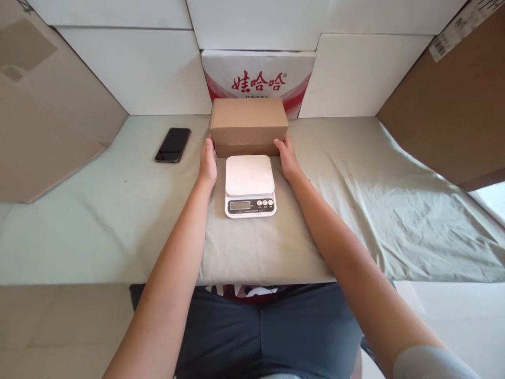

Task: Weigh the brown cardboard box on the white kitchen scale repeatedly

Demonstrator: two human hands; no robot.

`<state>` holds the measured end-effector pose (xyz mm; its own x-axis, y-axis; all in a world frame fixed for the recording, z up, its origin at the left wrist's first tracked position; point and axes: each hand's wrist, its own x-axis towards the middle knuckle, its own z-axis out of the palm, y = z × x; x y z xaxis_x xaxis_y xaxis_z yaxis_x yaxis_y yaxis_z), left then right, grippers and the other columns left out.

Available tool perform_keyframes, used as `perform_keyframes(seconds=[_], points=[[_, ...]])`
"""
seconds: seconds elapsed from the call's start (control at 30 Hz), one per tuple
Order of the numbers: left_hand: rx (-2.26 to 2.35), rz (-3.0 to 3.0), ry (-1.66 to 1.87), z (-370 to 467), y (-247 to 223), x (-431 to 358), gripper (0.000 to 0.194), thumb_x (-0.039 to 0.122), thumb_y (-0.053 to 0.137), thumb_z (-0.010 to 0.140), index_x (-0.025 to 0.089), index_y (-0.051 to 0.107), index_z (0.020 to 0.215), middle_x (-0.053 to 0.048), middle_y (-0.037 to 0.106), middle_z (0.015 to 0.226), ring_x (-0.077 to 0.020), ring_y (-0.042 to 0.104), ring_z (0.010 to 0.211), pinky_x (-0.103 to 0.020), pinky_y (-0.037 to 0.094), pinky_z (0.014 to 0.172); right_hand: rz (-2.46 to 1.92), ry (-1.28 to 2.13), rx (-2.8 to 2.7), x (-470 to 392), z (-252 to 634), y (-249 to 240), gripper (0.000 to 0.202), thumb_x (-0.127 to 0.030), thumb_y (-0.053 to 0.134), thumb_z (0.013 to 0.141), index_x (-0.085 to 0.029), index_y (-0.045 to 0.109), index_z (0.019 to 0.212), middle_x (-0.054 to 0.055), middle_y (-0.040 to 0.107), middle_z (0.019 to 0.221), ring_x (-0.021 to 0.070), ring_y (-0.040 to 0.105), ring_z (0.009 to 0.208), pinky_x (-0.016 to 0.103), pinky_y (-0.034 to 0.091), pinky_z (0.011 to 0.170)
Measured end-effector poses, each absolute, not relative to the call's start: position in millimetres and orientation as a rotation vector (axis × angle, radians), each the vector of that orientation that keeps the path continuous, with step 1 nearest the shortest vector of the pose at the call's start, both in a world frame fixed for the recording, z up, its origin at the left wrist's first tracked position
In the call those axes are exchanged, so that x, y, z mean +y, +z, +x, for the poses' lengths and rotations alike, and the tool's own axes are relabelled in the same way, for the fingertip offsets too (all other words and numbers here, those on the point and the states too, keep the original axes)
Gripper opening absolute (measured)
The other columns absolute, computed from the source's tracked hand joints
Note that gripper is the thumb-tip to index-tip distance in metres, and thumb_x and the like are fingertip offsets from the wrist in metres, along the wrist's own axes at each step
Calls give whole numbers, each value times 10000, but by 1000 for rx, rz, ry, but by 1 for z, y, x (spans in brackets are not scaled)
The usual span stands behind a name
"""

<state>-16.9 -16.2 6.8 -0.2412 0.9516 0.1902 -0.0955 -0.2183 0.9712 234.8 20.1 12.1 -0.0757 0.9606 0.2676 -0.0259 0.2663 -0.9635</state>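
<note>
A brown cardboard box (248, 113) sits behind the scale, gripped at its two ends between my hands. My left hand (208, 160) presses on its left end, most of the fingers hidden along the side. On the right end lies my right hand (288, 155), its thumb on the front face and the other fingers mostly out of sight. Just in front of the box, between my wrists, stands a white kitchen scale (250, 176) with nothing on its platform. Its dark panel shows a blank display and several round buttons.
A dark phone (173, 145) lies on the green cloth (98, 231) to the left. White boxes (339, 79) and one with red lettering (258, 63) form a wall behind. Large brown cartons (51, 105) flank both sides. The table's front edge runs above my lap.
</note>
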Motion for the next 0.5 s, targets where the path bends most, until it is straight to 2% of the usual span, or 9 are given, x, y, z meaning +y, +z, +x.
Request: perform_keyframes(seconds=[0.17,0.27,0.4,0.5], points=[[1225,1111,1549,-17,9,-16,788,665,219,1157,206,513,1725,-115,444,1845,-246,358,1754,-448,213,1458,-948,1116,-1294,20,231,16,751,-717,668,796,-327,607,1435,33,728,1572,312,503,1645,527,306,1476],[1234,1146,1580,-22,14,-15,869,778,244,1111,220,527,1715,-126,397,1869,-259,327,1768,-442,210,1456,-901,1080,-1315,26,228,23,774,-745,643,804,-336,588,1459,25,696,1604,305,450,1686,524,269,1491],[1162,1295,1656,-27,34,-31,1027,1002,303,953,306,611,1643,-87,476,1829,-294,334,1766,-463,244,1447,-808,962,-1419,22,229,44,788,-776,617,845,-357,553,1509,10,600,1703,305,375,1731,524,234,1504],[1131,1359,1703,-25,53,-67,1104,1084,320,862,335,653,1603,-70,508,1805,-325,336,1763,-484,257,1445,-750,942,-1492,-9,235,58,827,-795,629,862,-382,506,1568,1,551,1750,318,367,1733,533,249,1503]])
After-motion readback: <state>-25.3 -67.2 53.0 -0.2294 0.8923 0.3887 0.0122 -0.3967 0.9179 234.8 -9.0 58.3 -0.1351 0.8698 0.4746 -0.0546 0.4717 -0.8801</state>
